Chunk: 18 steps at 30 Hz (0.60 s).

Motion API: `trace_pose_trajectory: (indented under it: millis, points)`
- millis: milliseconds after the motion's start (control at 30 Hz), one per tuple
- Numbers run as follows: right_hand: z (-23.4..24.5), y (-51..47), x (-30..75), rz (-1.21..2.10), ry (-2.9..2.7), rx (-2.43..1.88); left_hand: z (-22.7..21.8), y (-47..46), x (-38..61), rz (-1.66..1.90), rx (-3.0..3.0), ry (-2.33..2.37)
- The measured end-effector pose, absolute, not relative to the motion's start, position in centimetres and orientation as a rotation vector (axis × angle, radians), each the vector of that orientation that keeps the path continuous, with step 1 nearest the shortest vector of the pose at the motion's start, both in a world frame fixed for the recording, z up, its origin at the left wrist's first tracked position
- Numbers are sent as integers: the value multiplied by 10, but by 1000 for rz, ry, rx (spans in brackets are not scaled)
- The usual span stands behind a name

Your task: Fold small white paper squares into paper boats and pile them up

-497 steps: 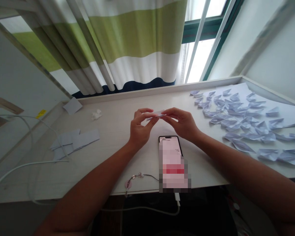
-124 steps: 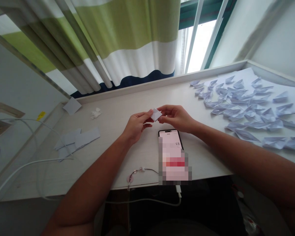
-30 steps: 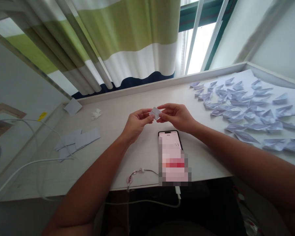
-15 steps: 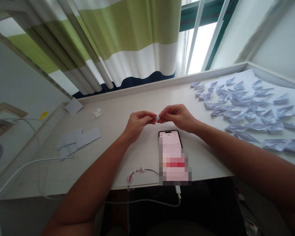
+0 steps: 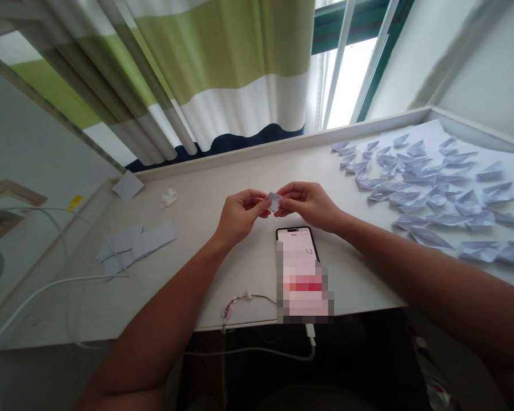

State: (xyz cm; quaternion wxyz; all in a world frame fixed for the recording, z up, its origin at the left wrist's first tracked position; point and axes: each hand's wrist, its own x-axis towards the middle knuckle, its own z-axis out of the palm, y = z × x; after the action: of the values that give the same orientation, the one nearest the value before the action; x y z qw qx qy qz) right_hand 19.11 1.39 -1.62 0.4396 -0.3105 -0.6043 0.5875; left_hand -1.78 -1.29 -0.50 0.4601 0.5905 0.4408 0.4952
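Observation:
My left hand (image 5: 240,214) and my right hand (image 5: 309,204) meet above the middle of the white desk (image 5: 205,251), both pinching one small folded piece of white paper (image 5: 274,201) between thumbs and fingertips. The paper is held a little above the desk, just beyond the top end of a phone (image 5: 302,271) that lies flat near the front edge. Both forearms reach in from the bottom of the view.
Several folded paper boats (image 5: 415,188) lie spread over the right part of the desk. Flat paper slips (image 5: 132,245) sit at the left, a crumpled scrap (image 5: 168,198) behind them. White cables (image 5: 68,279) run along the left; a striped curtain (image 5: 205,80) hangs behind.
Over the last second the paper was squeezed almost out of sight between my fingertips, and now a little more of it shows again. My hands stay in the same place.

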Motion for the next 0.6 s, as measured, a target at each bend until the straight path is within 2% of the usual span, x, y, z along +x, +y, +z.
trace_pose_trajectory:
  millis: [333,600]
  points:
    - [-13,13,194,1595,-1433,-691,1,-17,-16,1237,1420,1044]
    - [-14,13,193,1522,-1465,-640,4,-19,-16,1215,1442,1056]
